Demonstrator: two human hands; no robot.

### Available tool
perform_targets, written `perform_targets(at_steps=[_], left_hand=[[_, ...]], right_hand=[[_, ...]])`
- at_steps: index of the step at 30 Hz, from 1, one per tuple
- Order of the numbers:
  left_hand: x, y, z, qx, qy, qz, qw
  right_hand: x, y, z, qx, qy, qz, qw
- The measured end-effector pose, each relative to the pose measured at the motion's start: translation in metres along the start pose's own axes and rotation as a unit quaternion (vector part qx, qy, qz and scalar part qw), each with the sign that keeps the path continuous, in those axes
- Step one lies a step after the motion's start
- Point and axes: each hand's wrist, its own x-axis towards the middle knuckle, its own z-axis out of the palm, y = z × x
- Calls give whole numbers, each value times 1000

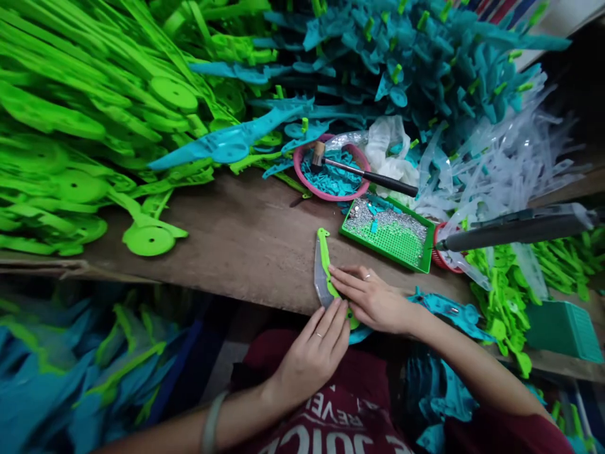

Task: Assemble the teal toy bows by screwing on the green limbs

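Note:
On the wooden bench (pixel 236 246) lies a green plastic handle piece (pixel 325 258) with a clear curved blade-like part (pixel 320 284) beside it. My left hand (pixel 314 350) has its fingers stretched out, their tips resting on the near end of the clear part. My right hand (pixel 371 296) lies flat over the green piece with fingers extended, pressing it to the bench. A ring shows on each hand.
A big heap of green plastic parts (pixel 85 120) fills the left, teal parts (pixel 401 57) the back, clear ones (pixel 501 164) the right. A pink bowl (pixel 302 173) holds teal bits and a hammer (pixel 363 173). A green tray (pixel 387 255) holds small metal pieces.

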Motion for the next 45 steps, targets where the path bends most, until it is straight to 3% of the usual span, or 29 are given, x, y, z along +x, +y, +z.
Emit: perform_targets(at_steps=[3,5,6,9,10,11,13,15,18,21,23,26,29,30,32,35,37,42,45], left_hand=[[2,1,-1,45,0,38,998],[4,1,-3,70,-3,63,996],[5,1,-3,79,-5,71,994],[7,0,-4,93,-12,85,992],[7,-1,-4,96,-12,89,991],[7,-1,-4,97,-11,91,991],[6,-2,-4,96,-7,92,991],[6,-2,-4,90,-4,89,992],[5,-2,-3,77,-9,88,993],[5,-2,-4,69,-5,87,994],[5,-3,-4,65,-1,86,994],[3,-4,-1,54,4,86,995],[-2,-6,5,25,36,79,996],[-4,-6,8,14,45,75,996],[-9,-6,13,1,58,65,996],[-13,-7,16,-8,60,61,996],[-15,-9,16,-16,56,68,996],[-16,-12,13,-21,60,90,994],[-16,-13,13,-18,67,92,993]], right_hand=[[7,3,-20,70,27,-20,997],[24,4,-36,207,109,-23,972],[38,3,-43,300,171,-23,938],[97,4,-50,538,319,-35,780],[118,6,-47,570,323,-40,755],[138,9,-42,580,320,-40,748],[166,17,-32,576,284,-8,766],[175,25,-23,582,267,3,768],[160,24,-13,577,277,-26,767],[143,14,-2,514,232,-35,825],[138,8,3,494,187,-18,849],[126,3,-5,445,204,47,871],[100,2,-20,273,266,178,907],[91,2,-23,242,266,222,906],[78,4,-23,289,223,296,883],[77,5,-13,474,157,348,793],[84,4,-10,531,141,348,759],[98,6,-14,515,103,324,787],[103,12,-11,535,97,288,788]])
